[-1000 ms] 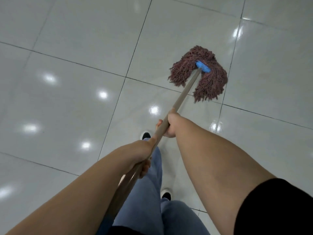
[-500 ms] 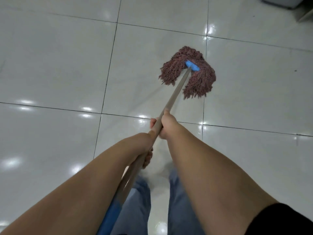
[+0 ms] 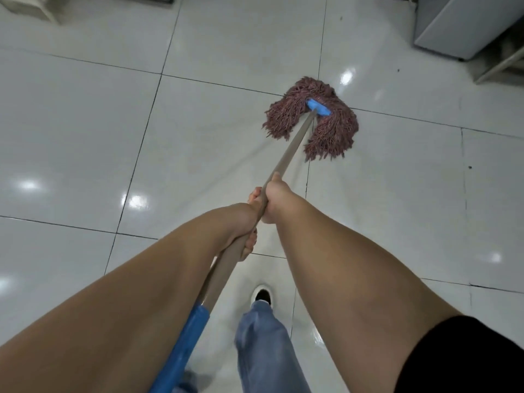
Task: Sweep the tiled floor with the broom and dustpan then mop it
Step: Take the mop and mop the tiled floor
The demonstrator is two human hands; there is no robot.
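glossy white tiles (image 3: pixel 85 123) with dark grout lines fill the view. nearest the camera, a jeans leg (image 3: pixel 263 350) and a shoe (image 3: pixel 263 296) stand on the floor beside the blue grip (image 3: pixel 181 350) at the upper end of the handle (image 3: pixel 292 146). the left hand (image 3: pixel 243 222) is closed round the handle higher up the pole; the right hand (image 3: pixel 275 199) is closed round it just below, the two nearly touching. the handle slopes away to the mop (image 3: pixel 312 117), whose reddish-brown strands lie flat on the tile, split in two lobes either side of a blue clamp (image 3: pixel 317 107). the head sits at a grout crossing. beyond it, at the upper right, stand a grey cabinet (image 3: pixel 465 24) and a frame (image 3: pixel 499 66), near the mop but apart from it.

change: over the last second the mop has travelled forward across several tiles, and the cabinet has come into view. judgement: sweeping appears done, as no broom or dustpan is visible, and mopping is under way, now nearing the room edge. small dark specks (image 3: pixel 398 70) remain ahead on the unmopped tile.
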